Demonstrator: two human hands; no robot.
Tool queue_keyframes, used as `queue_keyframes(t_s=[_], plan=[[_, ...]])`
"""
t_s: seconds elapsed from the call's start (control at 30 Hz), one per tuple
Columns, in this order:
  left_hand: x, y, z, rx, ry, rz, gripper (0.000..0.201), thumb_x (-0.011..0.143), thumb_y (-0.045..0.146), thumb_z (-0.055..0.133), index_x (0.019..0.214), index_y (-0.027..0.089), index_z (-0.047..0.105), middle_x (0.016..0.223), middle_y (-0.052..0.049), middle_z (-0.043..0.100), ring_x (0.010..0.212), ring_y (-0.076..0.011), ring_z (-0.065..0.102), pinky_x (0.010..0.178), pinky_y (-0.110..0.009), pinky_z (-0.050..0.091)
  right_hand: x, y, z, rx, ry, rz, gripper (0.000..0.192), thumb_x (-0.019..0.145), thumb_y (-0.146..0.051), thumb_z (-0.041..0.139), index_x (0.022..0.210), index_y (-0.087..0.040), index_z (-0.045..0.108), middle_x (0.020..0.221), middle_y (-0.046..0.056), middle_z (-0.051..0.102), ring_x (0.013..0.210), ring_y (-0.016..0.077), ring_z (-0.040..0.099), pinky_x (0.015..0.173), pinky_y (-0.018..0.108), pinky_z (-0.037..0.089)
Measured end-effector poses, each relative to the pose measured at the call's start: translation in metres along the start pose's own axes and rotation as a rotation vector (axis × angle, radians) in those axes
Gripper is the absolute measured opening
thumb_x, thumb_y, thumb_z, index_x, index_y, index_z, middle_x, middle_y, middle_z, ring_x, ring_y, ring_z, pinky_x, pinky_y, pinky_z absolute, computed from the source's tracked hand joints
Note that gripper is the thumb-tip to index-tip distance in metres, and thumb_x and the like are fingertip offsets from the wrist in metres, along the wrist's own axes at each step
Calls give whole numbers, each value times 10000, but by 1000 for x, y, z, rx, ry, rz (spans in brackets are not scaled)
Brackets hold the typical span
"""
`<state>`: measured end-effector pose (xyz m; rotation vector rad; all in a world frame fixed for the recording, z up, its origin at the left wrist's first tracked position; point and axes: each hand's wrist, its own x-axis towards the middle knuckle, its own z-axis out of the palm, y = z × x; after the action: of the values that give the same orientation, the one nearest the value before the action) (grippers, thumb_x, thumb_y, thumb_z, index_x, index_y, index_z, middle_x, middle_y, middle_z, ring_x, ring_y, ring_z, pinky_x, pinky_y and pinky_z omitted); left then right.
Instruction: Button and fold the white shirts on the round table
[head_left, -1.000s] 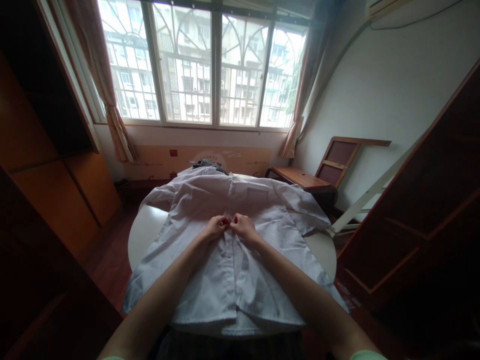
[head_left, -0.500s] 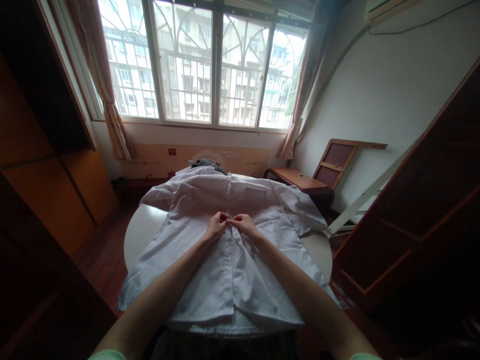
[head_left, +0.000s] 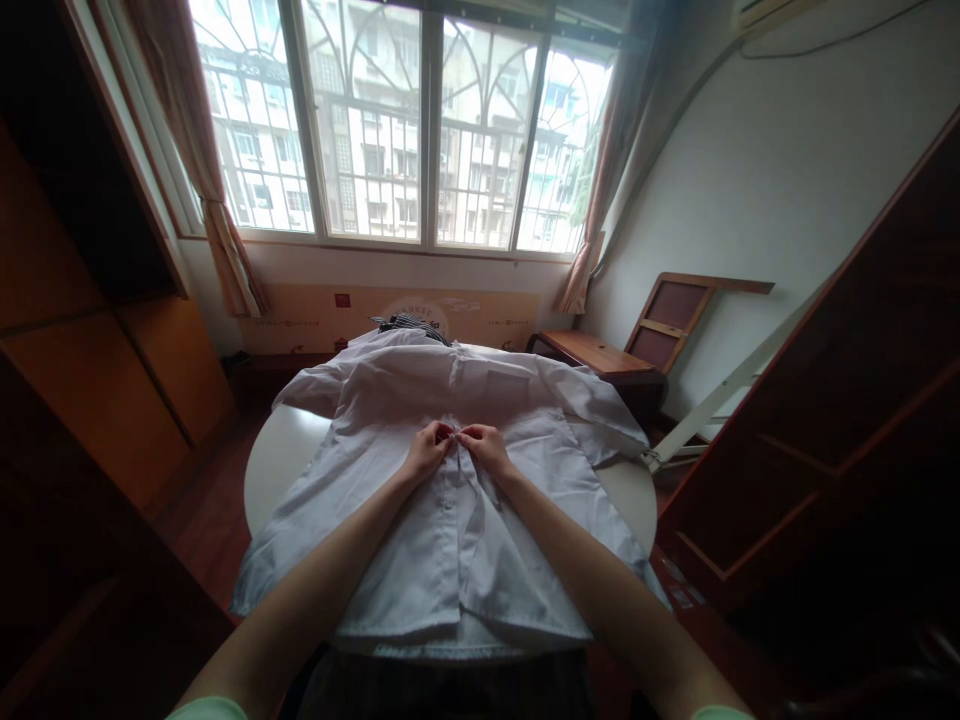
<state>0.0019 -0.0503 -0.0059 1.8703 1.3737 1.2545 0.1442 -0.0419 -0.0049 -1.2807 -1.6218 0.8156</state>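
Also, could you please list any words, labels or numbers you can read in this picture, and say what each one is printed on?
None can be read.
Cardboard panel under the window: a round emblem, small red marks and short dark lines of print, all too blurred to read.
White shirt that the hands pinch: no print visible.

Daylight floods through the window (head_left: 420,130), glaring; room edges sit dark and fisheye-warped.

Round white table (head_left: 274,465), barred window (head_left: 420,130), curtains (head_left: 217,230), folded wooden chair (head_left: 675,320), striped cloth (head_left: 409,323)
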Motion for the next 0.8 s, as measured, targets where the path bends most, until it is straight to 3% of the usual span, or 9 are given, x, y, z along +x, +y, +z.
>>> queue_keyframes(t_s=[0.4,0.6,0.8], plan=[[0,1,-1,-15,18,-32,80,682,104,571,741,157,566,724,-18,629,691,-133,589,675,-251,466,-7,-12,-1,-183,16,-74,133,697,-251,612,734,-158,699,747,55,698,702,159,624,647,227,439],[1,-1,-1,-43,36,-57,87,676,113,583,745,157,554,720,-16,622,673,-130,581,661,-256,469,-5,-11,-1,-83,-51,55,217,762,-265,519,779,-148,701,618,20,668,571,132,594,527,206,426],[2,-4,1,-21,27,-68,75,683,102,553,733,157,545,712,-12,614,677,-131,578,661,-259,463,-3,-9,0,-147,-55,-9,143,715,-228,584,770,-162,698,751,34,699,656,134,616,605,208,445]])
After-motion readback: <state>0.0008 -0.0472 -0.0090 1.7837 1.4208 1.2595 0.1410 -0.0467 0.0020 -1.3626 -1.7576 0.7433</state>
